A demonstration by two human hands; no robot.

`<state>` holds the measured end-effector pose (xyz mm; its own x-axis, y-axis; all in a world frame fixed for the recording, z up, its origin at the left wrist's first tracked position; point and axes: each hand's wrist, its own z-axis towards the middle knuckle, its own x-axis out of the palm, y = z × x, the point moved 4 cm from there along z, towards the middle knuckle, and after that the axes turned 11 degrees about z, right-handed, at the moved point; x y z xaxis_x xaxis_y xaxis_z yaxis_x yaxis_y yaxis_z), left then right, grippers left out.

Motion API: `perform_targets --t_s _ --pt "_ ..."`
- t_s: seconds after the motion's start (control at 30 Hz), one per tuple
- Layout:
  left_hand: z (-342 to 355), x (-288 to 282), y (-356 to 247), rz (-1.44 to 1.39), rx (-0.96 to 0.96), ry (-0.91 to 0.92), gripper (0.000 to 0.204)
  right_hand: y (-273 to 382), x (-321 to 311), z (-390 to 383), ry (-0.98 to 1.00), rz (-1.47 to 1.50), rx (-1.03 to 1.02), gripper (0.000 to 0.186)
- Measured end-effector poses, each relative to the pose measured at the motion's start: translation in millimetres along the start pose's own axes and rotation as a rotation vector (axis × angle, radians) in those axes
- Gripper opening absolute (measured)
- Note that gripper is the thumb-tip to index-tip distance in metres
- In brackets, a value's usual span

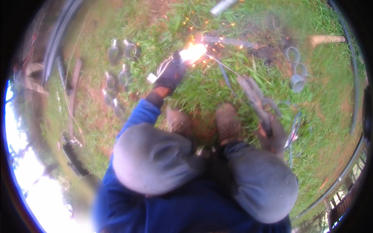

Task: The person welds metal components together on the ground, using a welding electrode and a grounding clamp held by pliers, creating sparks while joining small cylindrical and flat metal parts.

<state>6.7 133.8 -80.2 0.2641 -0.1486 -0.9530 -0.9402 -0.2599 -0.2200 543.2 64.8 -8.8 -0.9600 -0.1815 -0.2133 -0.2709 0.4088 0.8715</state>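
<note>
My left hand [171,73], in a dark glove, is closed beside a glaring welding arc [193,53]. What it grips is lost in the white glare, and sparks fly around it. A pale tab [152,78] shows by the wrist. My right hand [275,135] is wrapped around the handle of an electrode holder [252,93]. From the holder's jaws a thin welding rod [226,66] runs to the arc, where its tip is hidden by the light. A grey metal bar [231,41] lies just beyond the arc on the grass.
Several short pipe pieces with stubs [113,53] stand on the grass at left; cut pipe rings [297,83] sit at right. A wooden handle [328,39] lies far right, a pipe [223,6] at the top. Cable [296,123] loops beside my right hand. Long dark tubes [58,40] lie far left.
</note>
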Motion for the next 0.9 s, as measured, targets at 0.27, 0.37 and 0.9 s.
perform_targets --t_s 0.27,0.37,0.9 --pt "-4 -4 -7 -0.017 0.067 -0.154 0.052 12 8 1 -0.025 0.291 0.055 0.085" --pt "-3 -3 -6 0.013 0.064 -0.119 0.058 -4 9 4 -0.038 0.56 0.307 0.086" --pt "-4 -11 -10 -0.055 0.01 0.009 0.059 -13 4 5 0.012 -0.092 0.052 0.091"
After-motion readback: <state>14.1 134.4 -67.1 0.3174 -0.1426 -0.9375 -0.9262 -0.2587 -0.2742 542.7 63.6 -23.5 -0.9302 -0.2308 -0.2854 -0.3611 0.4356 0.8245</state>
